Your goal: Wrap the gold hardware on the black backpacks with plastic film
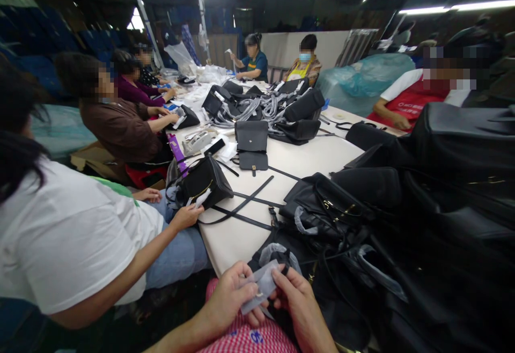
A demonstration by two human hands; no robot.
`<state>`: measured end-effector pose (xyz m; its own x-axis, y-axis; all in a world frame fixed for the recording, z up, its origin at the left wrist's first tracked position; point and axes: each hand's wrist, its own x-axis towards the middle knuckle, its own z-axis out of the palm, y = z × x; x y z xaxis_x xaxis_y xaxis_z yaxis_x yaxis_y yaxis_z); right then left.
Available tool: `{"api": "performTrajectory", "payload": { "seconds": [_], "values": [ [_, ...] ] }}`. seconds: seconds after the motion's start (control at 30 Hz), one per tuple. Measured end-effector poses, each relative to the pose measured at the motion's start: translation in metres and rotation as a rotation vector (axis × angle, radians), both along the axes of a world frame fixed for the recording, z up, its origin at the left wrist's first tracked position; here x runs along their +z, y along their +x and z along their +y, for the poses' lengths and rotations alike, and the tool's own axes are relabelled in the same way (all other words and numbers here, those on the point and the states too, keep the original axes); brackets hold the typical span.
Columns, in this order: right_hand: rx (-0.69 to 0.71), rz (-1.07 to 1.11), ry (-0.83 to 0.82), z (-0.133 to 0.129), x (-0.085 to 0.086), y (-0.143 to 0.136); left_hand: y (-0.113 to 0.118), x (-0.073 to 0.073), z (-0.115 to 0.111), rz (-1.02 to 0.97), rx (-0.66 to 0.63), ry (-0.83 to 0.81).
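Between my two hands, above the red checked cloth (pixel 249 337) on my lap, is a small translucent plastic sheet (pixel 259 288). My left hand (pixel 231 294) pinches its left side with the thumb on top. The fingers of my right hand (pixel 293 294) are closed on its upper right edge. A small light piece shows at the sheet, too small to name. Right behind my hands lies a black bag (pixel 265 248), its handle wrapped in clear plastic; my fingers partly hide it, and I cannot tell whether they touch it.
Black bags (pixel 426 192) are heaped high on my right. A person in a white shirt (pixel 76 235) sits close on my left, holding a black bag (pixel 209 181). Loose straps (pixel 245 200) cross the white table (pixel 225 240). More bags (pixel 265 106) and several people are farther back.
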<state>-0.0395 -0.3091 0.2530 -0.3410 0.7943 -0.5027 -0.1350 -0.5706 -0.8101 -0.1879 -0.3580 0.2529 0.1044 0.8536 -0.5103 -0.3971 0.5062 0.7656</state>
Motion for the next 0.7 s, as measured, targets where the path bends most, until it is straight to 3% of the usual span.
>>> {"api": "performTrajectory", "payload": {
  "seconds": [0.2, 0.47, 0.63, 0.7],
  "values": [
    [-0.012, -0.052, 0.035, 0.001, 0.001, 0.0, 0.0, -0.004, -0.002, 0.005, -0.003, 0.038],
    [0.062, -0.001, 0.024, -0.007, -0.002, 0.007, 0.003, 0.002, -0.002, -0.017, -0.041, 0.033],
    [0.059, -0.174, 0.067, -0.008, 0.007, 0.007, 0.004, 0.005, -0.002, 0.122, -0.062, 0.068],
    [0.076, -0.132, 0.02, -0.008, 0.011, 0.007, 0.003, 0.007, -0.001, 0.134, -0.067, 0.071]
  ]
}}
